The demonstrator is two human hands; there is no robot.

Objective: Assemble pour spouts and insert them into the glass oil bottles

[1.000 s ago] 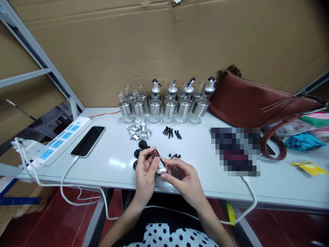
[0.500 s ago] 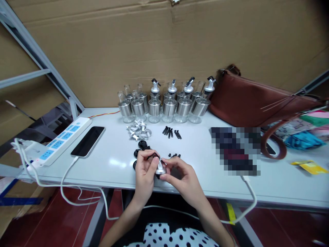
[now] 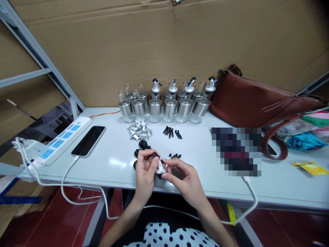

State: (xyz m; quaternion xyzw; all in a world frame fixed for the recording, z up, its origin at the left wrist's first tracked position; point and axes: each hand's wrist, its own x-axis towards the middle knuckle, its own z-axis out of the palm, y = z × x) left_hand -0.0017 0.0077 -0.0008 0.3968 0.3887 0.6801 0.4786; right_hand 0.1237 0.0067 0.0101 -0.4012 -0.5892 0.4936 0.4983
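Near the table's front edge, both hands are on one silver pour spout (image 3: pixel 161 168) with a black part under its cap. My left hand (image 3: pixel 146 171) is closed around its left side, the thumb against the spout's neck. From the right, the fingers of my right hand (image 3: pixel 183 176) pinch the cap's rim. Beside my left hand lie black ribbed stoppers (image 3: pixel 143 144), partly hidden by the fingers. Small black caps (image 3: pixel 175 156) lie just beyond my right hand. Farther back are black flip levers (image 3: pixel 169 131) and a pile of silver spout tops (image 3: pixel 139 130).
Glass bottles with steel sleeves (image 3: pixel 155 109) stand along the cardboard wall, several topped with spouts. To the left are a phone (image 3: pixel 88 141) and a power strip (image 3: pixel 59 141) with white cables. A brown bag (image 3: pixel 257 97) and a yellow packet (image 3: pixel 311 167) are at right.
My right hand has shifted very slightly at the spout's cap. The whole view has moved a little; both hands still hold the pour spout.
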